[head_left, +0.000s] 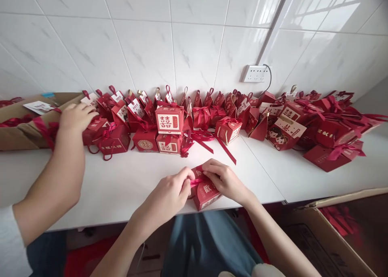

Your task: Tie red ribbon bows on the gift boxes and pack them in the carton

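A red gift box (207, 194) with gold characters rests near the front edge of the white table, between my two hands. My left hand (174, 188) is closed on a pink-red ribbon (196, 182) at the box's left side. With fingers bent together, my right hand (226, 179) presses on the top of the box, by the ribbon; its fingertips partly hide what they grip. Behind my hands stand two stacked boxes with white labels (169, 121) and a small red box (228, 131) whose ribbon tail hangs onto the table.
At left, a co-worker's hand (75, 117) reaches among red boxes beside a brown paper bag (18, 135). Many red favour boxes line the tiled wall, heaped at right (333, 127). A cardboard carton (345, 244) stands at the lower right. A power strip (256, 74) is on the wall.
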Available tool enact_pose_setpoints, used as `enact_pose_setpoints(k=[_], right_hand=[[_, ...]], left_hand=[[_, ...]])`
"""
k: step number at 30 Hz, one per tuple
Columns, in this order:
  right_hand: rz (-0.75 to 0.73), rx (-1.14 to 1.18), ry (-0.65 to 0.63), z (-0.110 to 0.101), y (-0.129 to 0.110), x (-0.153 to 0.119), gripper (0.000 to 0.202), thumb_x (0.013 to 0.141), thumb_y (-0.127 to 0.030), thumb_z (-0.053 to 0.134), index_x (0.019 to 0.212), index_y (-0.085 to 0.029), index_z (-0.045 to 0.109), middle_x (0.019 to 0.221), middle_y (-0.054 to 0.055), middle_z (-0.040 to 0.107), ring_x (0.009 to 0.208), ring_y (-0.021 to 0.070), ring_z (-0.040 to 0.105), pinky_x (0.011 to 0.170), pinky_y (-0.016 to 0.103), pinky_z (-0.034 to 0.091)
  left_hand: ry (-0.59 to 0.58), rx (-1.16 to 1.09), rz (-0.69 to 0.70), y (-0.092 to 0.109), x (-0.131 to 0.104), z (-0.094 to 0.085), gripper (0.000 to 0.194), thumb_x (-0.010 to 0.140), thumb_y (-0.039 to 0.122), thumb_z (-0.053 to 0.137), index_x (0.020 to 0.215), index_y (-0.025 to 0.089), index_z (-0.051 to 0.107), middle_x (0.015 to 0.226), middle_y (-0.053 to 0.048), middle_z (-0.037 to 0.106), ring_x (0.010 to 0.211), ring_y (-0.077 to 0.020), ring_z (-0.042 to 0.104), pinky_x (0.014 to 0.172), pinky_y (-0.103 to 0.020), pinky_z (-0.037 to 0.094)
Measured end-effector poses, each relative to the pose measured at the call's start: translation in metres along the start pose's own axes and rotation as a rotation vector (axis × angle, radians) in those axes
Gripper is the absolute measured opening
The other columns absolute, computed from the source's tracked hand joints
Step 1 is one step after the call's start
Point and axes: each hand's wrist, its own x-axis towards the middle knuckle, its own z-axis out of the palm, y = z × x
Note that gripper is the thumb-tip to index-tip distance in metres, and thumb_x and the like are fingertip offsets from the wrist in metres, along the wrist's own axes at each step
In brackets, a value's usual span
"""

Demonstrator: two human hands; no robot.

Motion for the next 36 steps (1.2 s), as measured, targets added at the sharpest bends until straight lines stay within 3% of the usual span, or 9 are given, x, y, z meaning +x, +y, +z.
enact_pose_setpoints(k=[3,7,10,14,18,24,32,36], right_hand=[[0.009,-0.046,0.002,0.0,-0.004,-0.002,0.023,0.093,-0.024,0.043,0.086,-0.018,0.064,0.09,0.008,0.06,0.08,0.0179,0.059,0.073,0.03,0.048],[0.044,-0.086,0.032,-0.002,-0.009,-0.007,0.022,0.093,-0.023,0.043,0.092,-0.019,0.064,0.095,0.009,0.062,0.085,0.019,0.06,0.077,0.031,0.048],[0.056,-0.062,0.048,-0.003,-0.009,-0.009,0.022,0.094,-0.021,0.04,0.099,-0.02,0.061,0.096,0.008,0.061,0.086,0.0185,0.06,0.078,0.032,0.048],[0.051,-0.023,0.053,-0.004,-0.007,-0.011,0.02,0.094,-0.02,0.04,0.094,-0.021,0.06,0.092,0.006,0.061,0.084,0.0166,0.059,0.077,0.031,0.049],[0.028,0.024,0.028,-0.005,-0.006,-0.012,0.022,0.094,-0.021,0.04,0.096,-0.022,0.062,0.098,0.006,0.063,0.09,0.0173,0.06,0.082,0.031,0.049],[0.06,0.034,0.042,-0.006,0.001,-0.011,0.019,0.09,-0.024,0.05,0.091,-0.021,0.069,0.102,0.008,0.063,0.096,0.0189,0.061,0.085,0.032,0.049],[0.104,0.124,0.075,-0.008,0.01,-0.017,0.021,0.09,-0.03,0.052,0.085,-0.022,0.071,0.102,0.008,0.062,0.096,0.0194,0.061,0.079,0.032,0.051],[0.161,0.109,0.181,-0.005,0.012,-0.019,0.018,0.085,-0.031,0.057,0.076,-0.021,0.068,0.1,0.009,0.058,0.094,0.021,0.06,0.073,0.033,0.052]], left_hand=[[-0.032,0.078,0.075,-0.004,-0.006,-0.001,0.016,0.088,0.022,0.036,0.084,0.023,0.051,0.077,0.0,0.063,0.066,-0.0159,0.058,0.058,-0.025,0.039],[0.006,0.119,0.224,-0.01,-0.006,0.003,0.019,0.085,0.016,0.041,0.098,0.022,0.054,0.096,-0.003,0.065,0.086,-0.0187,0.062,0.073,-0.027,0.046],[0.075,0.116,0.282,-0.011,0.002,0.01,0.02,0.088,0.02,0.042,0.104,0.022,0.053,0.101,-0.004,0.063,0.088,-0.0185,0.062,0.077,-0.029,0.048],[0.208,0.085,0.265,-0.008,0.016,0.019,0.032,0.09,0.031,0.044,0.12,0.022,0.047,0.113,-0.007,0.056,0.084,-0.0177,0.063,0.071,-0.03,0.052],[0.215,0.018,0.242,-0.007,0.029,0.027,0.019,0.091,0.03,0.043,0.101,0.021,0.057,0.101,-0.004,0.059,0.08,-0.0156,0.063,0.071,-0.029,0.051],[0.238,-0.096,0.255,-0.01,0.035,0.031,0.014,0.089,0.028,0.047,0.081,0.019,0.055,0.086,-0.001,0.06,0.078,-0.0135,0.06,0.071,-0.025,0.047],[0.3,-0.131,0.145,-0.002,0.034,0.029,0.015,0.087,0.03,0.049,0.079,0.02,0.056,0.082,0.001,0.063,0.077,-0.0127,0.06,0.072,-0.023,0.046],[0.288,-0.154,0.065,-0.001,0.035,0.027,0.014,0.085,0.032,0.051,0.081,0.02,0.058,0.082,0.001,0.066,0.075,-0.0133,0.061,0.072,-0.024,0.048]])
